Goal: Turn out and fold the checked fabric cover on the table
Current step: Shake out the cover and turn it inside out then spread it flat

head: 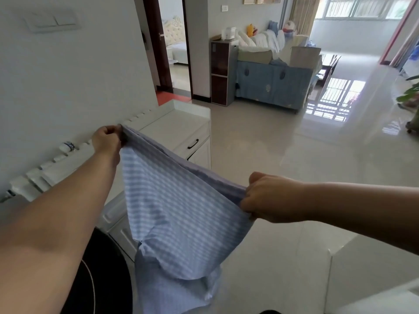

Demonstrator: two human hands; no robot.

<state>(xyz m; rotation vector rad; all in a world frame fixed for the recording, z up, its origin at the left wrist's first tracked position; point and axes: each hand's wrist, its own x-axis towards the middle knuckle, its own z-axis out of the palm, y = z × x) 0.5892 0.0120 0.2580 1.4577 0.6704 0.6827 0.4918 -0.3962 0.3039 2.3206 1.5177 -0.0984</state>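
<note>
Head view: I'm seeing both hands, left hand (106, 141) and right hand (269, 198), gripping the checked cover (181, 205) taut, hanging before the white counter (172, 128) and hiding its drawers; sofa (272, 82) beyond.

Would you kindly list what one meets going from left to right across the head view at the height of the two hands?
Left hand gripping one top corner → checked fabric cover hanging stretched between the hands → right hand gripping the other top corner.
</note>
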